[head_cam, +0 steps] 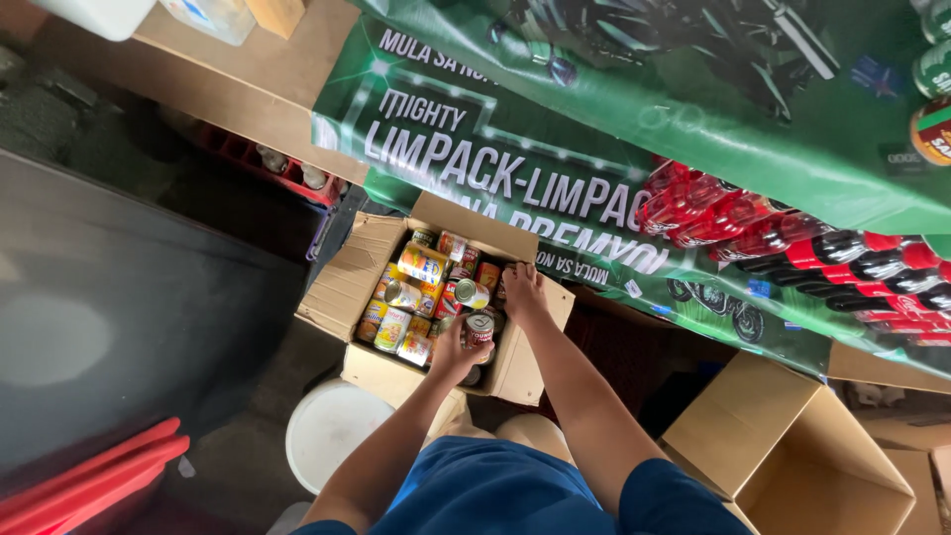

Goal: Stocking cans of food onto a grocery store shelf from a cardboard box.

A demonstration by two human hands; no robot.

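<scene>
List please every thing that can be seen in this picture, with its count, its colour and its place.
open carton: one, brown, centre floor, flaps spread
cans: many, exact count unclear, mostly yellow and red labels, inside the open carton
empty carton: one, brown, lower right
banner: one, green with white letters and bottle pictures, draped above the cartons
bucket lid: one, white, below the open carton
crate: one, red, upper left under the table
shorts: blue, bottom centre
left hand: holds a red-labelled can
right hand: rests among the cans
</scene>
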